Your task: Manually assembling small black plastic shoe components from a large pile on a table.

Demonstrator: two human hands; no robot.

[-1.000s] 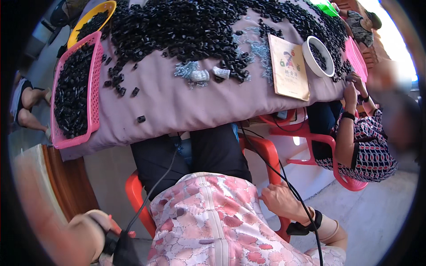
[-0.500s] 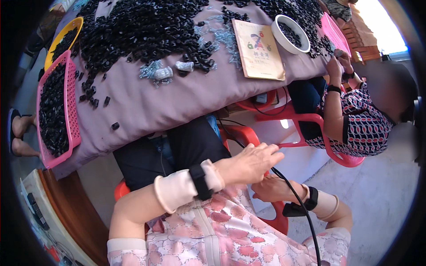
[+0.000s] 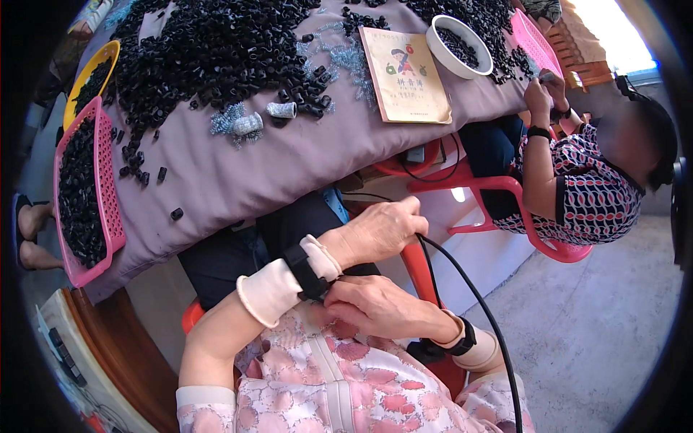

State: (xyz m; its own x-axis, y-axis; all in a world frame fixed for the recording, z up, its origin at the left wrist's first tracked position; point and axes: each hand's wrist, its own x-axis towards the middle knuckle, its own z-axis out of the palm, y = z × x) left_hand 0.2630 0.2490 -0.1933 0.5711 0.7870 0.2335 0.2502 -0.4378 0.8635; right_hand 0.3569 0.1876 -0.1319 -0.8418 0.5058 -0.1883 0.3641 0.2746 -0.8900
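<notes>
My left hand [image 3: 379,229] is stretched across my lap, its fingers curled in at a black cable [image 3: 473,289], which bends sharply at the fingertips. Just below it, my right hand [image 3: 379,307] reaches back toward my left wrist. Its bent fingers are beside the black strap [image 3: 307,273] there, and what they pinch, if anything, is hidden. A pale cuff [image 3: 267,299] sits under that strap, and a second black strap [image 3: 462,338] circles my right wrist.
Ahead, a cloth-covered table [image 3: 253,169] bears heaped black parts [image 3: 216,54], clear springs [image 3: 354,61], a booklet [image 3: 404,76] and a white bowl [image 3: 485,66]. A pink basket [image 3: 108,180] stands left. A co-worker [image 3: 577,187] sits right on a red chair [image 3: 516,191].
My left hand has moved up and left, its fingers curling in at the cable. My right hand has moved left to my left wrist. The view has shifted slightly.
</notes>
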